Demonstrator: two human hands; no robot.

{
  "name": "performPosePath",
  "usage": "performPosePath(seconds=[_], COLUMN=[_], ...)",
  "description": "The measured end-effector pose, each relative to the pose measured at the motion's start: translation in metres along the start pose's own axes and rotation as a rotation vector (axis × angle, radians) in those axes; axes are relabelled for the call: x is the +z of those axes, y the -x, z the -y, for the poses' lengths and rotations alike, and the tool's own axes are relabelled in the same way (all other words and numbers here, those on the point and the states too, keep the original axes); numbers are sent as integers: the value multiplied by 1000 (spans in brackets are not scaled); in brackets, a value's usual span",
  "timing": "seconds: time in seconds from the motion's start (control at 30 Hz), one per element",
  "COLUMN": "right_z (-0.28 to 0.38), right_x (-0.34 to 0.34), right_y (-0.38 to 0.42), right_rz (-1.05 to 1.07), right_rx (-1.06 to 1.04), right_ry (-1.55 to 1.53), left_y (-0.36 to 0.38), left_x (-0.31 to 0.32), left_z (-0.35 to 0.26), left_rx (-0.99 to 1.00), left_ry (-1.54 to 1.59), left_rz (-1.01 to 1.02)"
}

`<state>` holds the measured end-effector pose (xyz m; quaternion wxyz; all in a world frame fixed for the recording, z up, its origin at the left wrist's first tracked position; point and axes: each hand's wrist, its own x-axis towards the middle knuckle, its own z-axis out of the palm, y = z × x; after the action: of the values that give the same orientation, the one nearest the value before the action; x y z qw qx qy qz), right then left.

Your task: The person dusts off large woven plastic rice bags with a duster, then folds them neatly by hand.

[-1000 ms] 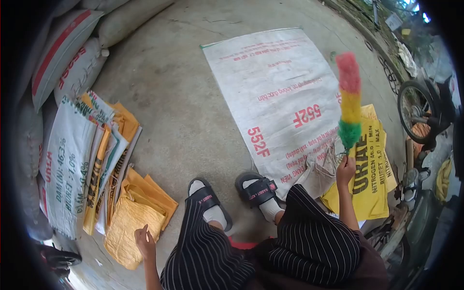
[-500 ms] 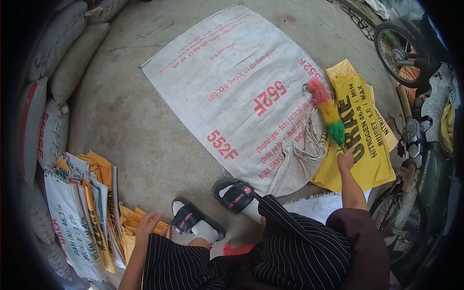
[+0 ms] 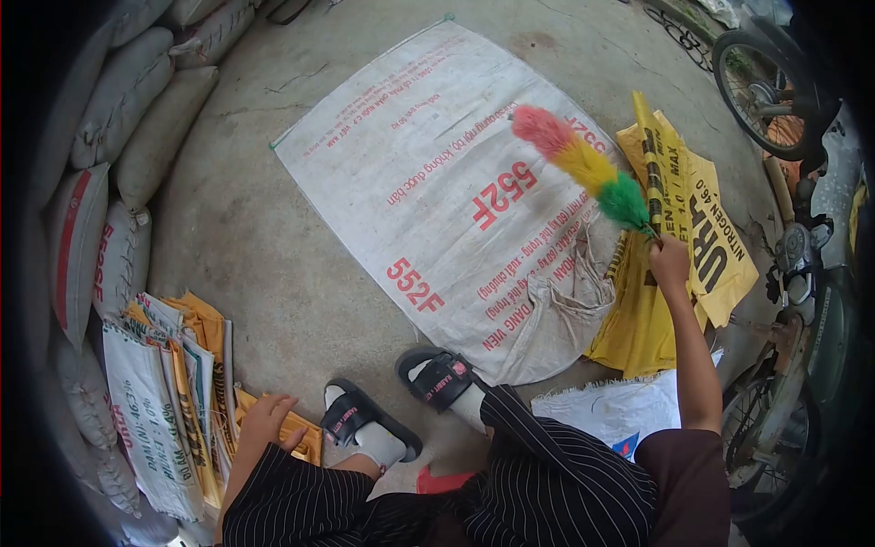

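Observation:
My right hand is wrapped round the handle of a fluffy duster banded pink, yellow and green. The duster slants up to the left across the big white printed sack spread on the ground. Close behind that hand, a yellow sack is bent into a raised fold, baring the printed yellow sack beneath. At lower left my left hand has its fingers apart, holding nothing. It hangs over a small heap of folded orange-yellow sacks.
Folded sacks stand in a bundle at lower left, beside stacked full sacks. A motorbike stands along the right edge. My sandalled feet are at the white sack's near edge, with another white sack close by.
The duster has swung left over the white sack. The top yellow sack, flat before, is now folded over to the left, uncovering the one under it. My left hand's fingers have spread slightly.

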<state>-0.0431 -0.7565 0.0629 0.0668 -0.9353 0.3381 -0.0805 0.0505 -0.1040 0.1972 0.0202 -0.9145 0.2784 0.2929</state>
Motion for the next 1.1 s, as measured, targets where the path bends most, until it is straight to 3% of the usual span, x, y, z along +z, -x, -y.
performPosePath(seconds=[0.1, 0.2, 0.23, 0.37, 0.43, 0.57, 0.67, 0.8, 0.87, 0.9, 0.97, 1.0, 1.03, 1.1], right_z=[134, 251, 285, 378, 398, 347, 286, 240, 225, 227, 235, 216, 221, 244], right_x=[-14, 21, 33, 62, 59, 89, 96, 93, 116, 122, 134, 179, 176, 171], right_y=[-2, -1, 3, 10, 18, 17, 20, 49, 69, 79, 100, 110, 114, 128], right_rz=[109, 486, 638, 740, 725, 481, 287, 373, 428, 433, 492, 380, 382, 555], right_rx=[-99, -76, -40, -180, -80, -168, -234, -114, 235, 237, 665, 549, 551, 772], right_ry=[-355, -652, -774, -917, -986, -903, -677, -556, -807, -803, -1129, -1103, -1100, -1040], left_y=[-12, -34, -41, -84, -109, -164, -189, -204, -206, -208, -212, -213, -214, -213], left_x=[3, 13, 20, 45, 56, 122, 134, 156, 162, 163, 160, 152, 149, 155], left_z=[-27, -66, -80, -106, -110, -95, -73, -53, -49, -48, -46, -42, -39, -38], left_rx=[13, 91, 115, 111, 438, 230, 98, 7, 17, 13, 2, 15, 30, 65], left_ry=[451, 715, 668, 373, 220, 154, 413, 223, 143, 179, 225, 251, 273, 133], left_rz=[21, 62, -45, -342, -331, -292, -435, -405, -387, -410, -430, -356, -282, -334])
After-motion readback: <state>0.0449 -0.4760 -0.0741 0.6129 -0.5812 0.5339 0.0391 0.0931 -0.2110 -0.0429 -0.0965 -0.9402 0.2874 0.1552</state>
